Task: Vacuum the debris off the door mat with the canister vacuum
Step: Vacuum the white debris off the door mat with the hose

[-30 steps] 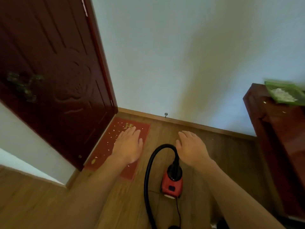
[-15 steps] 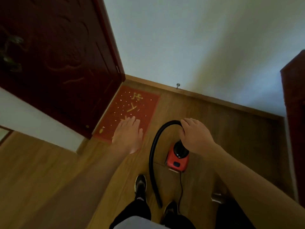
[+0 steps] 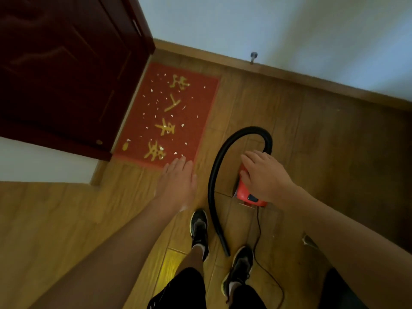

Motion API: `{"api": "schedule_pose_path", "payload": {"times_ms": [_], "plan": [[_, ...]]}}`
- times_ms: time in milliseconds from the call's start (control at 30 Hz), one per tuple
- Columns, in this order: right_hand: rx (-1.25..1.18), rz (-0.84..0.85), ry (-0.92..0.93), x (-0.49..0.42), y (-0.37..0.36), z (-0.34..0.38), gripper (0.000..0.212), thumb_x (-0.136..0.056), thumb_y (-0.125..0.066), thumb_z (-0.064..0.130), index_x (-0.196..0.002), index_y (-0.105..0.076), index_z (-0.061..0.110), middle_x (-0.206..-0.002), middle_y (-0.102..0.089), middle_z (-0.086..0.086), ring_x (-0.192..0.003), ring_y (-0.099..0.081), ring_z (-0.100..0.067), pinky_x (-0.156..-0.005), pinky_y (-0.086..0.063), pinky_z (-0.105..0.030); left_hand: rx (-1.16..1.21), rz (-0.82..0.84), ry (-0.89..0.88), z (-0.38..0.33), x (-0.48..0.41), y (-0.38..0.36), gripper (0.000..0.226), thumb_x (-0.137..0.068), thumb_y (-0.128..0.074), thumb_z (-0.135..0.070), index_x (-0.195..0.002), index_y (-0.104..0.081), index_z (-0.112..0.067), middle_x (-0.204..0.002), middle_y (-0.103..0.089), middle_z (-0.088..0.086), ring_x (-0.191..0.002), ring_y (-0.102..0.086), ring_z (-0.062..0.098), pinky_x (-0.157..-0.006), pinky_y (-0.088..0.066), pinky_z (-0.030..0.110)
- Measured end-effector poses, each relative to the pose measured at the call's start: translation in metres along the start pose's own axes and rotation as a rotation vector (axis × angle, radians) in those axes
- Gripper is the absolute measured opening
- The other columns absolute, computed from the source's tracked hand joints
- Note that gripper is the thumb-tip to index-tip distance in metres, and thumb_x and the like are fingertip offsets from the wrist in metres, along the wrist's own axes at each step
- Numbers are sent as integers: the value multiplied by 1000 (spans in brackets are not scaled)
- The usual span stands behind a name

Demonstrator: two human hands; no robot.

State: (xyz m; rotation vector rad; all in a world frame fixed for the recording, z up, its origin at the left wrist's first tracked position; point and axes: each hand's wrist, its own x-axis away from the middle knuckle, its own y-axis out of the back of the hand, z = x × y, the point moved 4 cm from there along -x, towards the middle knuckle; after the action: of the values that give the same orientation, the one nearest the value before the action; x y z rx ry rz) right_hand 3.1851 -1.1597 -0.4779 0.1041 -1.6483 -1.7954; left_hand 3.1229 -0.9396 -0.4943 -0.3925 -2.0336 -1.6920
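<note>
A red door mat [image 3: 196,103] with yellow characters lies on the wooden floor by the door, dotted with several pale scraps of debris [image 3: 156,101]. To its right stands a small red canister vacuum [image 3: 244,195]. Its black hose [image 3: 215,177] arcs up from the canister and back down to a nozzle lying between my shoes. My right hand [image 3: 265,175] hovers over the top of the canister, fingers straight, and hides most of it. My left hand [image 3: 178,181] is flat and spread just off the mat's near corner, holding nothing.
A dark red door [image 3: 66,74] stands open at the left beside the mat. A wooden skirting board [image 3: 312,81] with a metal door stop [image 3: 253,57] runs along the white wall. The vacuum's thin cord [image 3: 259,241] trails past my shoes [image 3: 199,228].
The view has tilted down from the wall to the floor, so my legs and shoes now show. My right hand has come down over the canister. The left hand is off the mat.
</note>
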Motion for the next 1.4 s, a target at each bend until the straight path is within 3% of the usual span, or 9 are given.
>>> {"api": "schedule_pose_path", "payload": {"times_ms": [233,733,933,1233,1400], "plan": [[13,140,59,-57,-114,-22,56,-106,-35,38,-155,-36,11,-161,-37,-9,-151,-28,-27,-124,-17,-42,47,92,4,23,-59,-108,57,-109,-30,-37,-161,-22,-15,-170,-18,8,-157,-15,25,-128,-13,40],[101,262,167,-162,-312,-36,57,-105,-35,38,-155,-35,12,-157,-41,-7,-148,-32,-25,-123,-18,-39,57,212,-30,65,-161,-301,59,-107,-32,-38,-160,-22,-13,-169,-20,11,-156,-18,26,-127,-13,41],[138,316,356,-188,-358,-26,60,-104,-39,37,-157,-32,10,-163,-33,-10,-153,-25,-27,-125,-15,-42,47,224,-45,79,-187,-340,59,-107,-33,-37,-159,-24,-12,-167,-24,12,-154,-22,30,-126,-18,44],[188,209,552,-232,-387,-13,53,-92,-62,29,-137,-59,1,-141,-58,-16,-136,-49,-32,-121,-26,-52,114,216,-36,95,-205,-367,58,-107,-33,-36,-160,-22,-12,-169,-20,12,-155,-19,29,-126,-16,44],[343,221,599,-254,-398,-13,60,-86,-71,27,-140,-57,3,-145,-55,-15,-140,-45,-32,-122,-18,-55,135,214,-27,104,-204,-374,60,-107,-32,-36,-160,-21,-12,-169,-19,11,-155,-19,29,-126,-17,44]]}}
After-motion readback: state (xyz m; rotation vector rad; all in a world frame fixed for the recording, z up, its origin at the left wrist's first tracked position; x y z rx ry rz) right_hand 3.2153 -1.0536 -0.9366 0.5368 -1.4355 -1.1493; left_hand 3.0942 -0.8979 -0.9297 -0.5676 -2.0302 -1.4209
